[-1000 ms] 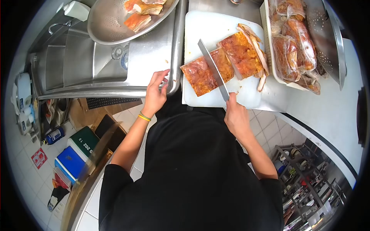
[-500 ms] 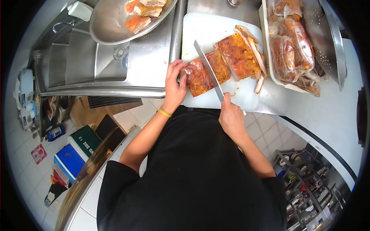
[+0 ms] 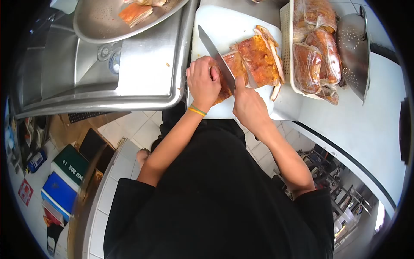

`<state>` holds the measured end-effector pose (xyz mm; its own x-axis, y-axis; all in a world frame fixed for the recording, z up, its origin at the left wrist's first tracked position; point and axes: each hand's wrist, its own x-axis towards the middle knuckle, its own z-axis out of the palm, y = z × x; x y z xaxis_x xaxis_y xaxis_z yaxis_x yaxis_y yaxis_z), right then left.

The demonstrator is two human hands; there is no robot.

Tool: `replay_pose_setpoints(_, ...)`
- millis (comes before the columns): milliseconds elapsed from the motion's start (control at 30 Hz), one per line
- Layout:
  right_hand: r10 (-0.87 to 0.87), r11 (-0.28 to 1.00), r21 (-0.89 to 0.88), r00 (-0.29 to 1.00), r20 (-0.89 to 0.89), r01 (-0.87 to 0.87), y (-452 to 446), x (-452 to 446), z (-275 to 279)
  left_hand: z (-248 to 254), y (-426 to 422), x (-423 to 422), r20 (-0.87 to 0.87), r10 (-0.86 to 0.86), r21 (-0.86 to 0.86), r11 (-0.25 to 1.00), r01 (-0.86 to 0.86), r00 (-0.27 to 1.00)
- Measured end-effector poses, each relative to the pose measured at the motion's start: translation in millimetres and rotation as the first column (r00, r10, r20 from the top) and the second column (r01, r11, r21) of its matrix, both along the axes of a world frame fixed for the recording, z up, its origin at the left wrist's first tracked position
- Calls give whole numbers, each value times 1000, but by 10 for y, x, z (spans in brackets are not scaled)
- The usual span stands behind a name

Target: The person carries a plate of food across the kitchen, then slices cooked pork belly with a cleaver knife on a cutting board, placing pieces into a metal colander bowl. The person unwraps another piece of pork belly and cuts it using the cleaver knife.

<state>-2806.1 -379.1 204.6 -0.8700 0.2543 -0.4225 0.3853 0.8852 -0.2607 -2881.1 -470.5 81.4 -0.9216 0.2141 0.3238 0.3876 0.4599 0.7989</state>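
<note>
A slab of roasted pork [image 3: 236,64] with reddish-brown skin lies on the white cutting board [image 3: 220,19]. My left hand [image 3: 202,82] bends its fingers over the slab's left end, holding it down and hiding part of it. Gripped in my right hand [image 3: 251,108] is a long kitchen knife [image 3: 214,52]. Its blade lies diagonally across the slab, just right of my left fingers, the tip pointing up-left over the board. Right of the blade sit another pork piece [image 3: 258,60] and narrow cut pork strips [image 3: 274,49].
To the right stands a cream basket [image 3: 285,39] of plastic-wrapped meat [image 3: 325,56], with a perforated metal colander [image 3: 354,56] beside it. At upper left, a steel colander [image 3: 99,26] holding pork pieces [image 3: 135,15] overhangs the steel sink [image 3: 95,73].
My left hand has moved further onto the slab, its fingers now curled. My right hand and the knife have moved up the board, the hand closer to the meat. The camera view has shifted.
</note>
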Motion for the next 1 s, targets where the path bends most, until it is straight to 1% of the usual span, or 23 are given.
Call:
replay_pose_setpoints(33, -18, 1000, 6, 1000, 25, 17, 3, -24, -29, -27, 9, -12, 12, 1, -10, 1000, -1, 1000)
replay_pose_setpoints(100, -12, 1000, -10, 1000, 29, 12, -20, 211, 193, -10, 23, -15, -7, 10, -19, 1000, -10, 1000)
replay_pose_setpoints(167, -85, 996, -22, 982, 167, 90, -104, 438, 496, -3, 14, -46, -19, -6, -34, 999, 5, 1000)
replay_pose_setpoints(200, -88, 995, -27, 978, 189, 94, -114, 470, 470, -1, -4, -20, 3, -10, -40, 999, 10, 1000)
replay_pose_setpoints(267, -99, 995, -5, 976, 193, 102, -122, 529, 298, 17, -3, -68, 36, -41, -37, 998, 42, 999)
replay_pose_setpoints(300, -108, 993, -16, 975, 195, 113, -129, 512, 93, 39, -21, -83, 37, -51, -47, 997, 53, 998)
replay_pose_setpoints(367, -99, 995, -2, 994, 44, 99, -90, 415, -403, 125, -50, -125, 199, -87, 60, 995, 76, 976)
replay_pose_setpoints(400, -109, 994, -9, 994, 27, 109, -59, 411, -516, 164, -30, -268, 182, -96, 54, 995, 87, 979)
replay_pose_setpoints(467, -124, 992, -3, 992, 18, 124, -45, 503, -638, 247, 75, -632, 1, -137, 266, 955, 132, 991)
replay_pose_setpoints(500, -139, 990, -12, 990, 17, 140, -45, 514, -644, 398, 208, -874, -119, -208, 308, 922, 235, 971)
replay_pose_setpoints(533, -129, 992, -22, 991, -27, 128, -44, 511, -627, 488, 362, -1080, -190, -336, 270, 886, 378, 923)
replay_pose_setpoints(567, -114, 993, -32, 991, -73, 112, -45, 506, -616, 381, 494, -1123, -189, -344, 261, 885, 385, 920)
replay_pose_setpoints(600, -115, 993, -38, 990, -84, 112, -31, 495, -647, 252, 635, -1168, -214, -501, 66, 849, 524, 839)
replay_pose_setpoints(633, -116, 993, -38, 989, -87, 113, -18, 485, -702, 235, 702, -1225, -204, -644, -135, 765, 630, 737)
replay_pose_setpoints(667, -125, 992, -40, 989, -83, 122, -14, 503, -731, 203, 723, -1248, -202, -650, -146, 759, 634, 732)
replay_pose_setpoints(733, -154, 987, -71, 983, -100, 147, 70, 431, -723, 247, 794, -1214, -11, -687, -256, 704, 663, 726)
replay_pose_setpoints(800, -165, 980, -138, 976, -141, 146, 167, 469, -736, 208, 831, -1161, -31, -703, -236, 696, 678, 711)
replay_pose_setpoints(833, -166, 982, -124, 969, -182, 145, 284, 429, -772, 222, 887, -1247, -70, -692, -216, 714, 666, 719)
replay_pose_setpoints(867, -172, 971, -199, 963, -206, 131, 351, 442, -807, 204, 891, -1263, -127, -670, -192, 740, 645, 731)
replay_pose_setpoints(900, -188, 950, -289, 960, -210, 122, 328, 508, -841, 256, 810, -1240, -126, -681, -211, 729, 651, 721)
replay_pose_setpoints(933, -194, 946, -284, 975, -108, 157, 367, 467, -776, 328, 712, -1212, -235, -677, -122, 732, 670, 697)
replay_pose_setpoints(967, -209, 940, -299, 971, -120, 165, 409, 455, -777, 412, 619, -1192, -348, -657, -32, 721, 692, 669)
replay_pose_setpoints(1000, -192, 942, -303, 973, -129, 146, 448, 453, -785, 470, 406, -1110, -273, -743, -83, 652, 754, 612)
